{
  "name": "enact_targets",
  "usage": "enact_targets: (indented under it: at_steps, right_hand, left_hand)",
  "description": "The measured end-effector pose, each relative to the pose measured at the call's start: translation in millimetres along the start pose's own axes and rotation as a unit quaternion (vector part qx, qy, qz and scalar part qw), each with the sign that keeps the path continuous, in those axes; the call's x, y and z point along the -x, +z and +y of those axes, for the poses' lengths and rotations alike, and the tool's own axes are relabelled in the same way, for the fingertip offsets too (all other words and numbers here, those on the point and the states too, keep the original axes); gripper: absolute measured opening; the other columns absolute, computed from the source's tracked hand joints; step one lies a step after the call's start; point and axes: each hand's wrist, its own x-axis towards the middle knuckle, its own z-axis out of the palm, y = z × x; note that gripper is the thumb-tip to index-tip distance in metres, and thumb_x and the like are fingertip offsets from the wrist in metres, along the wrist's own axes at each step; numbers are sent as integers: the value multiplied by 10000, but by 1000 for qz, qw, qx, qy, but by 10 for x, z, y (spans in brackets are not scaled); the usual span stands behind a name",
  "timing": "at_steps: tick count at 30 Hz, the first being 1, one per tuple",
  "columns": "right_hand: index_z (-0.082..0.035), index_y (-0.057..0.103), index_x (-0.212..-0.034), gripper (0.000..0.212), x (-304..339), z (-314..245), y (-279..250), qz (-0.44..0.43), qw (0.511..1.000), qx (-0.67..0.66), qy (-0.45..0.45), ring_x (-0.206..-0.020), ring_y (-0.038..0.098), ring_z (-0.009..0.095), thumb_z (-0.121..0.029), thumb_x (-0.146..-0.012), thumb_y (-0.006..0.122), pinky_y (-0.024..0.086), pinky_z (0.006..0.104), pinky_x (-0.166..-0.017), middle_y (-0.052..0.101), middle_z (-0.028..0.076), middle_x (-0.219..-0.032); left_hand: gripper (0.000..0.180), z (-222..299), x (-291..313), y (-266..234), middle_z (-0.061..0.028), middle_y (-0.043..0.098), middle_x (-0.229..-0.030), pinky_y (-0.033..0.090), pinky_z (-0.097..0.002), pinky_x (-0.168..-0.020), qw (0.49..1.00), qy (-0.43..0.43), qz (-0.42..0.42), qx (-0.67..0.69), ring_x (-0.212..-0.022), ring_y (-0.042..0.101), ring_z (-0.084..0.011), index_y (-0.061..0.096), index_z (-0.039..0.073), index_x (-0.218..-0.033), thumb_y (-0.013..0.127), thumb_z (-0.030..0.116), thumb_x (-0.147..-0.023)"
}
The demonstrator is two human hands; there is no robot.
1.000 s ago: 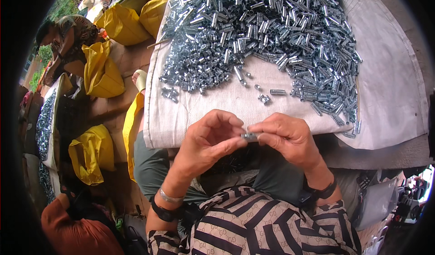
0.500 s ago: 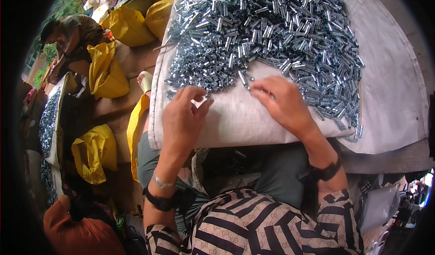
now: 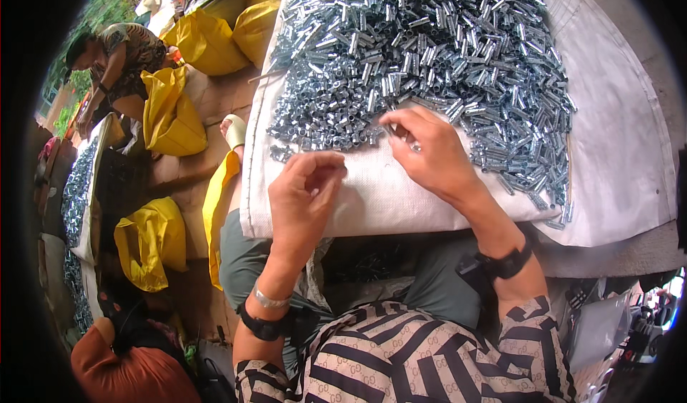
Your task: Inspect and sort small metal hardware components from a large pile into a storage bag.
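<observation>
A large heap of shiny metal sleeves (image 3: 458, 52) covers the white sheet in front of me. Long slotted tubes make up most of it, and short ring-like pieces (image 3: 322, 113) gather along its near left edge. My right hand (image 3: 433, 152) is at the heap's near edge, thumb and fingers curled together, with a bright metal sleeve (image 3: 415, 146) showing between them. Lower and to the left, my left hand (image 3: 306, 192) hovers over bare sheet with fingers pinched. Something small and dark shows at its fingertips, too small to name.
The white woven sheet (image 3: 408, 206) covers the table, whose near edge lies above my knees. Yellow sacks (image 3: 172, 120) stand on the brown floor to the left. Another person (image 3: 118, 66) bends over a second heap (image 3: 77, 188) at far left; an orange-sleeved person (image 3: 136, 360) sits lower left.
My right hand has moved slightly up and left, to where a loose sleeve lay on the sheet. My left hand has shifted right and a little nearer me.
</observation>
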Motion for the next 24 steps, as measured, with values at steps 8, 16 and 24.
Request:
enact_targets:
  at_steps: [8, 16, 24]
  right_hand:
    - [-26, 657, -1049, 195, 561, -380, -441, -67, 872, -440, 203, -796, 617, 87, -76, -868, 713, 510, 260, -741, 660, 45, -876]
    - [9, 635, -1074, 177, 808, -502, -422, -4, 807, -540, 238, -985, 631, 123, -4, -902, 676, 501, 269, -889, 679, 87, -1056]
    - [15, 617, -1096, 190, 826, -541, -416, 7, 791, -569, 227, -1033, 628, 139, 23, -910, 652, 503, 279, -927, 666, 115, -1119]
  left_hand:
    - [181, 229, 284, 48, -104, 706, -973, 567, -267, -828, 925, -161, -125, 322, -904, 692, -156, 616, -43, -1087, 658, -5, -916]
    - [236, 245, 402, 154, -97, 654, -1036, 553, -266, -848, 906, -137, -122, 382, -954, 665, -147, 531, -16, -1098, 661, -33, -903]
    - [294, 270, 437, 201, -106, 637, -1042, 522, -266, -854, 923, -111, -95, 356, -955, 638, -156, 504, 15, -1092, 658, -93, -867]
